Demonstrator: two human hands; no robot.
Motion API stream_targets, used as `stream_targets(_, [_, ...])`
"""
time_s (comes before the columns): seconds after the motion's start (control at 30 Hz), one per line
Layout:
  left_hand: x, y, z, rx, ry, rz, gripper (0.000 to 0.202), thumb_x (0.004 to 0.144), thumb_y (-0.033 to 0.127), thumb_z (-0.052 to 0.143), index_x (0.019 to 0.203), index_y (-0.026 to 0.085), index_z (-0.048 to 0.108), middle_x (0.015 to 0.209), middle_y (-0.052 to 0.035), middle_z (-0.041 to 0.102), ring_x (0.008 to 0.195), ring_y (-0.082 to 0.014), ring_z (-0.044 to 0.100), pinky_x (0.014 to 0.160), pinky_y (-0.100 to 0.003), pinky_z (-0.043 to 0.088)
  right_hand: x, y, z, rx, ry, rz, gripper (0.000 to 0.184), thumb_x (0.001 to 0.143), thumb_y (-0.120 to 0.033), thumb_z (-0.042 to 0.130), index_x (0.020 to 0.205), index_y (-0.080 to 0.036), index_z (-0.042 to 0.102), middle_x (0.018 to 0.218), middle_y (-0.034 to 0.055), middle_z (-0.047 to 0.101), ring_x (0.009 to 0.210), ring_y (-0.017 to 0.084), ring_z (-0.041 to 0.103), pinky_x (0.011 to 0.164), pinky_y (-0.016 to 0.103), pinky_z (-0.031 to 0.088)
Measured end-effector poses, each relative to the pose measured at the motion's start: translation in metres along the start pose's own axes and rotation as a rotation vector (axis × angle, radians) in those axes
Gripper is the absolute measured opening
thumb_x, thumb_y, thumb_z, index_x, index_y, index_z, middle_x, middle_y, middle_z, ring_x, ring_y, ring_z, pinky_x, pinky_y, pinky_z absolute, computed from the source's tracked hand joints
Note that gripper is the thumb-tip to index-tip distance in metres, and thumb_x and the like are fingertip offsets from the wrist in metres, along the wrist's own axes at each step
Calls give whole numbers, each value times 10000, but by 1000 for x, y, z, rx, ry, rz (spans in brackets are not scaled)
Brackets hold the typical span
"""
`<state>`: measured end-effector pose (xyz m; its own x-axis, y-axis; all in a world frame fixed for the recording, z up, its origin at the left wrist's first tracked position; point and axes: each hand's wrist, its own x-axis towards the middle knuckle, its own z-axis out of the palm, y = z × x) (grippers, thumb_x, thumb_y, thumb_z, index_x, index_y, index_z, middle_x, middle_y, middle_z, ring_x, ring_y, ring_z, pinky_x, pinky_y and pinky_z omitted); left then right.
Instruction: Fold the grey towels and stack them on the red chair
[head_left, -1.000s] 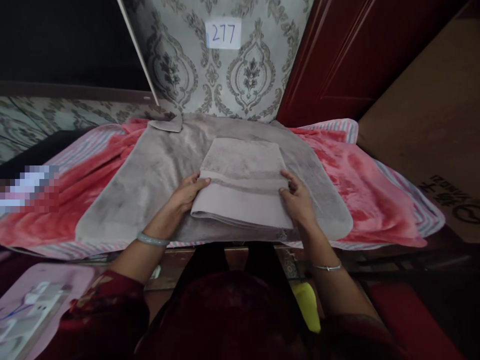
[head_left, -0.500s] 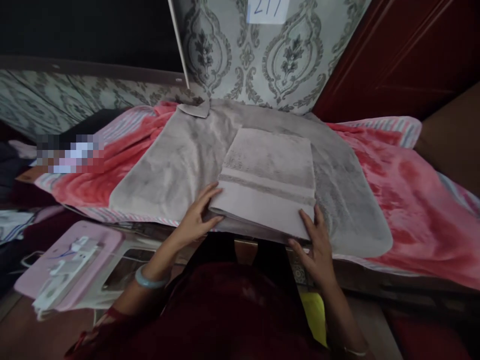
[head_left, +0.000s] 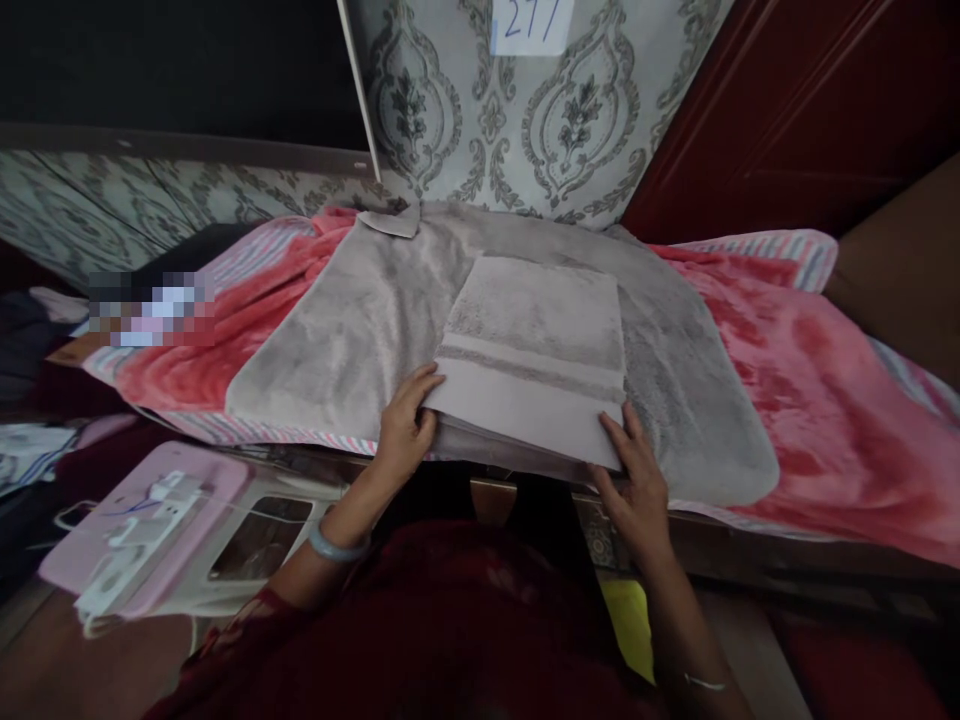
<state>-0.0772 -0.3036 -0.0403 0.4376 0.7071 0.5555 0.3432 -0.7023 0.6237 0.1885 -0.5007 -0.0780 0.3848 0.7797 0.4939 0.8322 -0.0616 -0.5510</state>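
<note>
A grey towel [head_left: 540, 310], folded into a near-square with a smooth band across it, lies on a wider grey plush cloth [head_left: 330, 340]. My left hand [head_left: 407, 422] is at the towel's front left corner, fingers on the upper layer and thumb at the edge, gripping it. At the front right corner, my right hand [head_left: 634, 478] holds the edge, with fingertips on top and the thumb by the lower side. Between the hands the front edge shows parted layers and hangs slightly over the table's front.
A red and pink blanket [head_left: 832, 400] spreads beneath the grey cloth on both sides. Behind stand a patterned wall [head_left: 495, 120], a dark screen [head_left: 172, 70] and a red door [head_left: 765, 120]. At lower left, a power strip [head_left: 142, 550] rests on a pink board [head_left: 97, 520].
My left thumb has drawn in toward the fingers at the towel's left corner. The towel's front edge has shifted slightly, and my right hand stays at its corner. The view has moved a little.
</note>
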Motion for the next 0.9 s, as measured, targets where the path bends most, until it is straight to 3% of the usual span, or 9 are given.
stream_targets(0.17, [3,1,1,22,22,58,540,767,31,462,1246,200,644,1396,-97,635,1317,-234,579,1168,-458,433,4,-7,2,17,8,86,663,878,-223,433,1539,-273,434,1657,71,333,1506,287,342,1192,550,344])
stream_targets(0.43, [11,2,5,57,77,84,503,745,33,492,1182,219,655,1309,-82,654,1259,-253,599,1133,-481,466,15,-27,13,-89,131,229,724,801,-180,389,1518,-227,470,1548,102,491,1448,274,429,1159,524,399])
stream_targets(0.9, [13,-14,-1,151,-39,281,599,728,-44,455,1238,226,616,1387,-113,581,1295,-259,574,1088,-450,515,14,-19,8,-157,69,175,750,735,-101,356,1459,-173,540,1579,96,459,1462,224,421,1188,464,388])
